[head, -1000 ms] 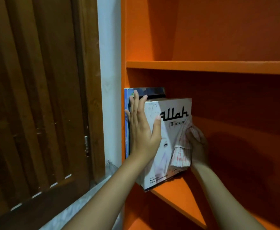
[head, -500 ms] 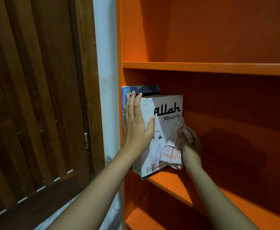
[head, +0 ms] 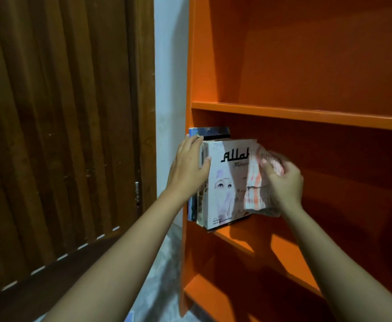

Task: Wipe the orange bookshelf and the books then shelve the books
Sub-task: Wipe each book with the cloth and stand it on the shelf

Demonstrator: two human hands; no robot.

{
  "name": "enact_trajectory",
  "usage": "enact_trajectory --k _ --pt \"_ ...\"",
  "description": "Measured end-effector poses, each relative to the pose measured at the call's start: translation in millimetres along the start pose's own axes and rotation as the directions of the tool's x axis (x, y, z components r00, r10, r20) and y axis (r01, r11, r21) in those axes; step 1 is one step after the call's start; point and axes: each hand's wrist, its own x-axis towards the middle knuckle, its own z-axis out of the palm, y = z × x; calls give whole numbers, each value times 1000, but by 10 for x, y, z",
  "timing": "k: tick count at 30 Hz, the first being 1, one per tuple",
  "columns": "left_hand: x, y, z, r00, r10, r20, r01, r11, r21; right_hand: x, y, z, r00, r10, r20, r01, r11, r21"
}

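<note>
1. The orange bookshelf fills the right of the view.
2. Books stand upright at its middle shelf's left end, a white book outermost.
3. Left hand lies flat, fingers straight, pressing their spines.
4. Right hand grips a checked cloth inside that same shelf.

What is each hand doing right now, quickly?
Left hand: open, pressing on the spines of the books, thumb on the white book.
Right hand: closed, holding the cloth.
</note>
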Motion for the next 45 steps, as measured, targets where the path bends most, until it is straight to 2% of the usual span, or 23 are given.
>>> enact_trajectory --k 3,6,9,12,17,21,23,26,28,31,32,33,36,38,40,42,45 --pt "-184 -127 -278 999 -6 35 5 999 38 -195 -178 195 987 -144 68 147 988 -47" --pt "-500 -419 -468 992 -98 82 87 988 131 -526 -230 571 967 -203 154 208 978 -18" --pt "-943 -872 -600 967 -222 125 196 961 196 -985 -81 1052 935 -163 316 190 980 -55" --pt "-1474 -1415 -703 898 -411 160 372 901 225 -1529 232 1525 872 -81 483 173 974 -149" --pt "-2508 -2365 -756 692 -687 221 629 724 281 -2452 974 2170 673 156 723 24 972 -233" --pt "-3333 -2963 -663 449 -858 248 809 509 295 -3085 1553 2538 481 376 792 -88 920 -383" --pt "-3689 -3191 -563 368 -894 255 849 435 299 -3353 1815 2687 395 448 802 -119 891 -439" --pt "-4129 -3499 -385 219 -929 299 896 313 316 -3700 2206 2856 338 464 819 -129 885 -448" --pt "-4367 -3654 -278 152 -939 308 921 248 301 -3891 2462 2930 318 495 809 -137 868 -477" --pt "-4620 -3760 -152 113 -930 350 935 219 278 -4066 2611 3013 347 484 803 -113 872 -476" --pt "-4685 -3780 -114 115 -928 356 941 216 260 -4079 2654 3046 345 509 788 -157 859 -487" --pt "-4741 -3799 -80 112 -927 357 946 209 248 -4072 2661 3077 316 565 762 -244 825 -510" --pt "-4827 -3794 -5 106 -928 358 956 194 220 -4079 2727 3167 142 695 705 -548 648 -529" --pt "-4857 -3775 29 101 -929 355 966 177 189 -4097 2734 3198 113 706 699 -650 585 -485" --pt "-4852 -3756 32 89 -935 343 974 153 166 -4154 2735 3211 149 708 690 -656 593 -467" --pt "-4851 -3757 13 81 -942 325 977 139 159 -4224 2733 3226 203 701 683 -595 642 -483" --pt "-4781 -3693 -65 57 -959 279 988 95 124 -4233 2599 3246 245 702 668 -505 681 -531"
